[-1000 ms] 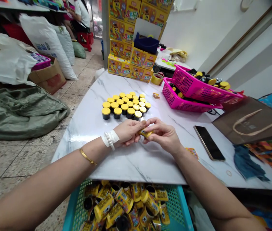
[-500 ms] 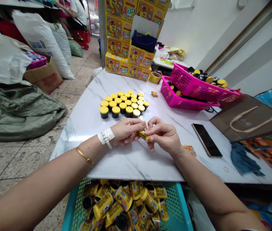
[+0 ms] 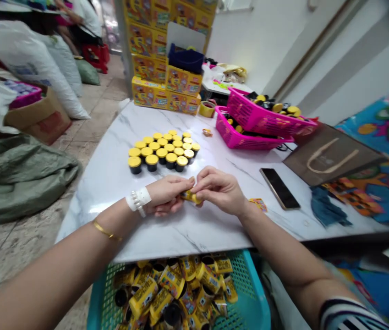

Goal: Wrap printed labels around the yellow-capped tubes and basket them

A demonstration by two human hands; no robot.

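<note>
Over the front of the marble-patterned table (image 3: 112, 229), my two hands meet around a small yellow printed cup (image 3: 190, 197), mostly covered by my fingers. My left hand (image 3: 167, 195), with a pearl bracelet and white band at the wrist, grips its left side, thumb on top. The fingertips of my right hand (image 3: 216, 188) pinch its right end. Just beyond my hands, black cups with yellow lids (image 3: 161, 153) stand upright in close rows. Below the table edge, a teal basket (image 3: 254, 284) holds many yellow-labelled black cups (image 3: 161, 307), lying jumbled.
Stacked pink baskets (image 3: 254, 142) with black and yellow pieces sit at the back right, near a tape roll (image 3: 207, 109). Yellow cartons (image 3: 149, 94) rise behind. A phone (image 3: 279, 188), paper bag (image 3: 328, 153) and blue cloth (image 3: 328, 206) lie right. Sacks (image 3: 29, 59) stand on the floor left.
The view has swung right, so the scene sits farther left. Both hands still hold the yellow cup, which now lies more level between my fingers.
</note>
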